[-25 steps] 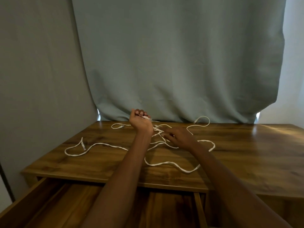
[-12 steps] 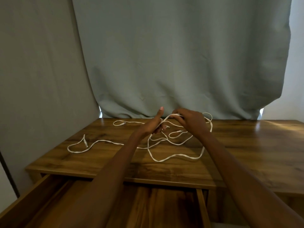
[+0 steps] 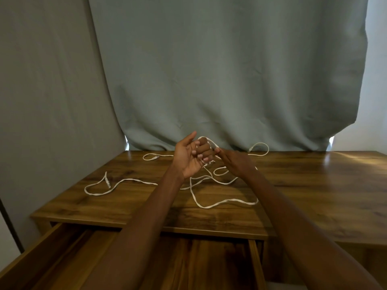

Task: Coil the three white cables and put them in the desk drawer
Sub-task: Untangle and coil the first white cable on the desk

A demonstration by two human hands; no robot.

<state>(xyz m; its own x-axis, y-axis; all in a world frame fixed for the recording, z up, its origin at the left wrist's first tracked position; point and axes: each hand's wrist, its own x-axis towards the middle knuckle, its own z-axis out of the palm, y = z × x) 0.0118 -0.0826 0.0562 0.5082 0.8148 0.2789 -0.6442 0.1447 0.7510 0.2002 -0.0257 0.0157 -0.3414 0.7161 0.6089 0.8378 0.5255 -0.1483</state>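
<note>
Above the wooden desk, near its back edge, the left hand is raised palm up, fingers curled around a loop of white cable, thumb extended. Just beside it, the right hand pinches that same cable between its fingertips. Loose white cables trail across the desk's surface, and the drawer stands open below the desk's front edge.

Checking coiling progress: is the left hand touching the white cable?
Touching. The head view shows the thin white cable looped over the curled fingers of the raised left hand.
</note>
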